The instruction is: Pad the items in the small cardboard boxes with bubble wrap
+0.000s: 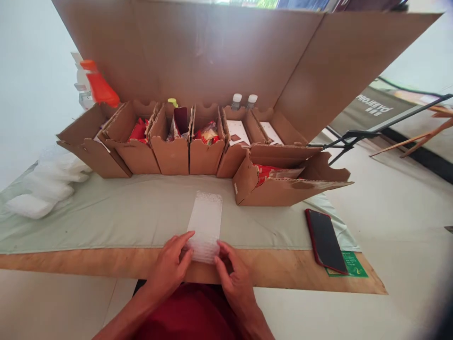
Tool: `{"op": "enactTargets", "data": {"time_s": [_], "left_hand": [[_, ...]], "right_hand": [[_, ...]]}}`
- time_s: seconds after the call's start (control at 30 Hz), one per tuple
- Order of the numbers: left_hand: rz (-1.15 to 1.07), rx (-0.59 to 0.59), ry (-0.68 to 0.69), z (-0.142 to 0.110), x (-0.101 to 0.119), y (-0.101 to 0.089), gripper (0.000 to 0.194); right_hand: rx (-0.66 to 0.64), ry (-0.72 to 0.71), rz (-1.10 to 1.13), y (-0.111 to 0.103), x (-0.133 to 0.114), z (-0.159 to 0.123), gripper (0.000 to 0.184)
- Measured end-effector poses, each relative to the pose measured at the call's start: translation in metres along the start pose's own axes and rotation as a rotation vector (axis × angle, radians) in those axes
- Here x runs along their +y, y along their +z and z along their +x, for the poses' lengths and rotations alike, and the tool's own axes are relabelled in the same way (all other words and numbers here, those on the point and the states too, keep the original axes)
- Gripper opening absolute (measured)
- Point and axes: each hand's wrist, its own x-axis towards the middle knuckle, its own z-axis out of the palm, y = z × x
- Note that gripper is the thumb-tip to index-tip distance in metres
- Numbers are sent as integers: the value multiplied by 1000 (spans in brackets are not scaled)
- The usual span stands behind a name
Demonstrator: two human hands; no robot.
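Note:
A strip of clear bubble wrap [205, 222] lies lengthwise on the pale green cloth [123, 217], its near end over the wooden table edge. My left hand [171, 264] pinches the strip's near left corner. My right hand [233, 274] pinches the near right corner. Both sets of fingers are curled onto the wrap.
A row of open cardboard boxes [170, 146] with red packets and small bottles stands behind, another box [283, 182] sits at right. A red phone [325, 241] lies at right. White bags [46, 184] lie at left. An orange-capped spray bottle [95, 87] and a tall cardboard screen [212, 52] stand behind.

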Motion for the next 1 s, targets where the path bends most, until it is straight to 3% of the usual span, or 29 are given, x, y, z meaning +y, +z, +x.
{"op": "enactTargets", "data": {"time_s": [0.07,0.13,0.23,0.33,0.43,0.53,0.63,0.77,0.9,1.0], "left_hand": [[41,-6,-40,8,1,4,46],[95,-31,-68,15,0,6,51],[215,-49,-53,20,-2,8,55],[299,37,82,17,-6,7,48],[336,133,313,5,-6,-2,43],[317,76,480,-5,-5,-11,37],[268,39,468,-2,-4,-12,34],[336,66,377,15,-8,-1,29],[380,157,360,21,-10,2,29],[334,132,438,13,-9,-5,29]], "right_hand": [[86,-75,-97,-7,-3,0,35],[94,-169,-173,-14,-7,0,38],[-93,-289,-232,-16,-13,5,38],[-240,-343,-263,-9,-13,15,30],[-193,-341,-217,-4,-10,23,26],[-192,-284,-135,-4,-6,29,24],[-221,-201,-100,-7,-4,33,23],[-63,-244,-209,-11,-4,35,26],[-205,-335,-285,-12,-4,35,25],[-248,-333,-248,-10,-4,38,26]]}}
